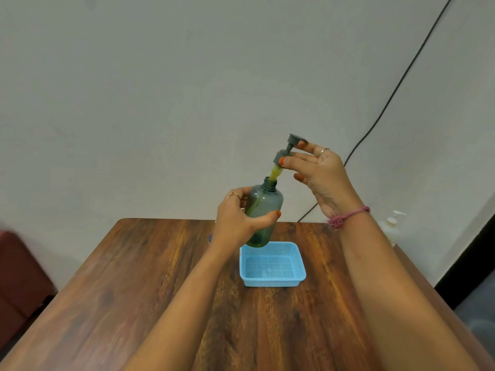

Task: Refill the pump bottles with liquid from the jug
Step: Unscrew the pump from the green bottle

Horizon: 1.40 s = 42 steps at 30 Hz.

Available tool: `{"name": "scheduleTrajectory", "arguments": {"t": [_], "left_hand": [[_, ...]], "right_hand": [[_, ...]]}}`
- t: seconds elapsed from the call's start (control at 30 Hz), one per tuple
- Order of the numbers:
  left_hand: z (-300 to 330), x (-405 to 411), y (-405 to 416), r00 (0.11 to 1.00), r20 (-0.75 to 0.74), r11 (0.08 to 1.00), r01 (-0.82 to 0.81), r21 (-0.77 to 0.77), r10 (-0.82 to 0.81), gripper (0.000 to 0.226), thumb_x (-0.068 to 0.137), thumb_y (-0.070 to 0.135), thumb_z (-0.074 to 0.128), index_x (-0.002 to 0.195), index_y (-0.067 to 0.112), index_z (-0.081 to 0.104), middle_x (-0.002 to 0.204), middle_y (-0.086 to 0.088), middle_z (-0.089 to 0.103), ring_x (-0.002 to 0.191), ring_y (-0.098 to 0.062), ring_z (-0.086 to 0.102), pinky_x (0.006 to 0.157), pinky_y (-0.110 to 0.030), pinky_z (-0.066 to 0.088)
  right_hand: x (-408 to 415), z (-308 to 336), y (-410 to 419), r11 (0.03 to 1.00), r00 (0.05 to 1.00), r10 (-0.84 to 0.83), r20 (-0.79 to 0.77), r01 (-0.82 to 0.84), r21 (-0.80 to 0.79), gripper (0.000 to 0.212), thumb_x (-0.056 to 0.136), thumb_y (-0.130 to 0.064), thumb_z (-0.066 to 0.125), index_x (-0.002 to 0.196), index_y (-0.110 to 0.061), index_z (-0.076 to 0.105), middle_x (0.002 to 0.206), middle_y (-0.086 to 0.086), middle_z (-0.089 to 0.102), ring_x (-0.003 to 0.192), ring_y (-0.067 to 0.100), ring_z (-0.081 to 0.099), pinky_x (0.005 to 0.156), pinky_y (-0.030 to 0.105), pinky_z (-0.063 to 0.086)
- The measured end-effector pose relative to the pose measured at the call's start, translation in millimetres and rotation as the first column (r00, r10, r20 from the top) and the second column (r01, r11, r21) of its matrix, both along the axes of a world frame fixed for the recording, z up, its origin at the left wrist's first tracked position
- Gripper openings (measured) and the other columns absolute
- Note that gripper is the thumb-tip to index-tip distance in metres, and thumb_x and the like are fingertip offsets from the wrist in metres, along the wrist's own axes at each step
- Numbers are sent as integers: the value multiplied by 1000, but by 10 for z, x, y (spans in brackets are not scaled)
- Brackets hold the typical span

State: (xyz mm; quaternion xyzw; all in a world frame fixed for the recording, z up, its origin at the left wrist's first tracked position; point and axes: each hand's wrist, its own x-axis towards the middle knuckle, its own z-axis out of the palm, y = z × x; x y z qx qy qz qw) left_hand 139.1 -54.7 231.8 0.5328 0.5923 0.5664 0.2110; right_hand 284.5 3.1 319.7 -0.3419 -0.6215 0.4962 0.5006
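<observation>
The grey-green pump bottle (263,214) is held tilted in the air above the far edge of the blue mesh basket (272,265), nearly empty and so probably light, its smooth plastic likely slick where yellow-green soap clings. The left hand (237,218) wraps its belly, the sensible hold. At one o'clock from its open neck, the right hand (316,170) pinches the pump head (288,151) by its collar, dip tube dripping, over the wooden surface (134,290).

Soft, even, dimmish light; faint sheen on the brown wooden table (150,277); wide-angle bending and blur at edges.
</observation>
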Motion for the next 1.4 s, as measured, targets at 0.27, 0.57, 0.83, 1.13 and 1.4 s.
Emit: {"name": "scheduleTrajectory", "arguments": {"t": [0.27, 0.57, 0.83, 1.13, 1.4], "left_hand": [[-143, -93, -74, 998, 54, 1000, -12, -2, 12, 63, 64, 24, 87, 116, 25, 51, 108, 10, 57, 95, 2, 56, 66, -2, 46], [-275, -216, -85, 997, 57, 999, -50, -1, 50, 68, 63, 24, 88, 121, 21, 53, 112, 8, 57, 98, 1, 56, 68, -3, 47], [-331, -253, -80, 998, 40, 998, -56, -16, 56, 64, 63, 27, 89, 116, 28, 52, 113, 9, 56, 100, 1, 56, 72, -10, 51], [-462, -241, -67, 997, 51, 998, -55, -19, 56, 65, 64, 27, 88, 117, 30, 51, 117, 8, 56, 101, 2, 55, 73, -5, 49], [-718, -333, -53, 989, 126, 996, -67, -67, 75, 73, 61, 35, 89, 124, 25, 55, 121, 7, 60, 108, -7, 60, 86, -25, 55]], "right_hand": [[29, 10, 69, 999, 992, -46, -115, 45, -11, 43, 76, -13, 78, 113, -15, 58, 99, 3, 76, 103, 17, 68, 77, 27, 47], [65, 41, 98, 998, 981, -68, -183, 69, 0, 32, 77, -9, 77, 100, -21, 59, 90, -1, 76, 96, 14, 69, 77, 26, 48], [100, 103, 92, 997, 971, -77, -225, 80, 6, 31, 78, -6, 76, 100, -20, 59, 88, -2, 76, 94, 14, 69, 82, 28, 50], [110, -68, 153, 996, 978, -88, -191, 85, -19, 33, 77, -11, 77, 101, -23, 58, 89, -1, 77, 95, 16, 67, 79, 31, 47], [206, -310, 161, 973, 921, -203, -333, 153, -171, 43, 79, -13, 76, 116, -23, 55, 92, -3, 75, 86, 8, 67, 71, 26, 45]]}}
